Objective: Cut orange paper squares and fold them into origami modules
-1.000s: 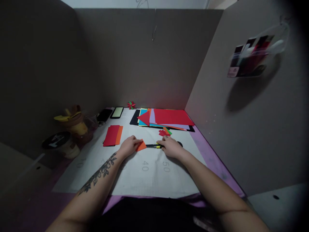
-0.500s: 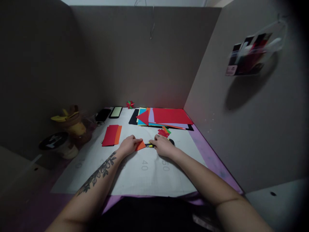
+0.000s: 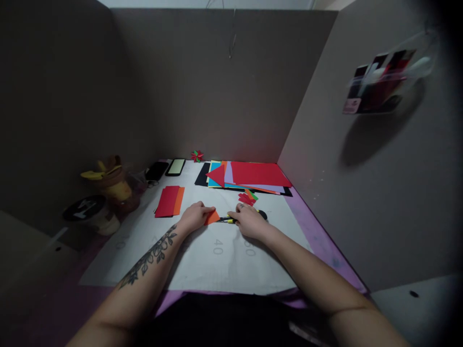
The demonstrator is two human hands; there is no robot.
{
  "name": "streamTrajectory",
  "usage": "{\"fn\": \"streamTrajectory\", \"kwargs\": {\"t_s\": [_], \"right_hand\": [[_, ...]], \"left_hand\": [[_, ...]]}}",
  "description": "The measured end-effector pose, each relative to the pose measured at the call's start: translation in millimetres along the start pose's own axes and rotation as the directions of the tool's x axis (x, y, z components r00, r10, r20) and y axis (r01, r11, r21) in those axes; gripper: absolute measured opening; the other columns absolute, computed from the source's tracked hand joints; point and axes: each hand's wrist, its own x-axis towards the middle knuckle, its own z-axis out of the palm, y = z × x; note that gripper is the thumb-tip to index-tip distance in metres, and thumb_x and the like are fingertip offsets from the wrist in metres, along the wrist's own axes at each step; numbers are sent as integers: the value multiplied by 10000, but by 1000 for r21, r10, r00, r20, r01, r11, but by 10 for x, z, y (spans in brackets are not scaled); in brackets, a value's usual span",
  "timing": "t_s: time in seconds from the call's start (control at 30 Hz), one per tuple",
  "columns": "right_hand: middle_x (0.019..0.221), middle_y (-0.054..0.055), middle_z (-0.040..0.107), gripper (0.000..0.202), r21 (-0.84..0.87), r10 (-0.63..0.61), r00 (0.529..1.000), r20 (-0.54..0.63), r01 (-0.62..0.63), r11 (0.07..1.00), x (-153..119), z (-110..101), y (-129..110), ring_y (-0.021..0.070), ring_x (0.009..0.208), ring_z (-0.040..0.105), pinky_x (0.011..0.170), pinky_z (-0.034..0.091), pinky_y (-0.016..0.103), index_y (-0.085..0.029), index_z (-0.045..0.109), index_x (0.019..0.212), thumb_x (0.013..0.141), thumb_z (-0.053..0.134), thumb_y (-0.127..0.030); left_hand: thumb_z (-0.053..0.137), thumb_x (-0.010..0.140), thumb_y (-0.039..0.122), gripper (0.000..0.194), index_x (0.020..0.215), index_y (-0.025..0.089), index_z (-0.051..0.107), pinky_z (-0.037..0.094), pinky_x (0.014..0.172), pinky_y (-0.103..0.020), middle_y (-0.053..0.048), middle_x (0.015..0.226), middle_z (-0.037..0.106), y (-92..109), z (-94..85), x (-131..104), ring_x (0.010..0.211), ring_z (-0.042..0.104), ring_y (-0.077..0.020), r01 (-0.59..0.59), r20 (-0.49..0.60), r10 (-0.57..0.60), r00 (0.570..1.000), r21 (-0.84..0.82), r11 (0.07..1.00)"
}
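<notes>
My left hand [image 3: 194, 217] is pinching a small folded-looking piece of orange paper [image 3: 211, 217] between thumb and fingers, low over the white sheet. To its right, my right hand [image 3: 251, 220] is closed over a pair of black and yellow scissors [image 3: 229, 220]. Their narrow tip points left and reaches the corner of the orange paper; I cannot tell if the blades touch it. A dark rounded part of the handle shows beyond my knuckles. Small red, orange and green paper strips [image 3: 248, 197] lie just behind my right hand.
Red and orange paper rectangles [image 3: 168, 201] lie stacked at left. Large coloured sheets [image 3: 258, 173] are piled at the back, near a paper star [image 3: 197, 155] and a phone [image 3: 175, 167]. Pots [image 3: 115, 185] and a lidded tub [image 3: 92, 214] stand left. Grey panels [image 3: 217, 86] enclose the table.
The whole view has shifted slightly. The scissors and my right hand sit a little farther from my left hand, with more of the tip showing. My left hand keeps its grip on the orange paper.
</notes>
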Motion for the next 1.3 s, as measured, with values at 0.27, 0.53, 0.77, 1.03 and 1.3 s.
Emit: {"fn": "streamTrajectory", "kwargs": {"t_s": [0.27, 0.53, 0.77, 1.03, 1.3], "right_hand": [[1072, 113, 520, 355, -9, -15, 1000, -2, 15, 1000, 13, 1, -38, 253, 1019, 456, 833, 324, 332, -245, 581, 1173, 836, 475, -208], [1069, 122, 527, 346, -40, -8, 1000, 13, 8, 999, -47, -17, -76, 257, 1010, 464, 806, 328, 331, -241, 577, 1170, 842, 471, -218], [1061, 123, 533, 359, -45, -15, 1000, 17, 16, 999, -47, 0, -115, 259, 1000, 464, 801, 331, 334, -236, 574, 1182, 843, 456, -210], [1066, 128, 532, 356, -66, -31, 999, 9, 31, 997, -73, -6, -186, 267, 1000, 468, 778, 343, 339, -232, 573, 1171, 838, 451, -214], [1077, 119, 530, 376, -29, 10, 999, 47, -9, 1000, -119, -76, -92, 252, 1005, 467, 819, 327, 323, -253, 562, 1208, 851, 447, -226]], "left_hand": [[377, 908, 321, 362, 1183, 343, 612, 346, 628, -247, -61, 899, 582, 16, -22, -3, 790, 550, -172, -3, 19, 2, 1000, 28, 1000], [381, 912, 344, 350, 1173, 363, 614, 353, 637, -247, -55, 911, 587, 31, -27, -6, 809, 559, -179, 6, 14, -6, 1000, 25, 1000], [383, 909, 380, 353, 1165, 344, 625, 354, 639, -246, -56, 891, 581, 23, -24, 2, 791, 554, -173, 10, 17, -10, 1000, 4, 1000], [398, 901, 337, 349, 1159, 325, 633, 356, 645, -248, -63, 892, 581, 14, -25, 7, 795, 549, -175, 7, 21, -6, 1000, -27, 1000], [388, 904, 348, 352, 1169, 350, 620, 350, 646, -242, -50, 883, 575, -12, -15, 9, 790, 549, -168, 4, 25, -3, 1000, -39, 999]]}}
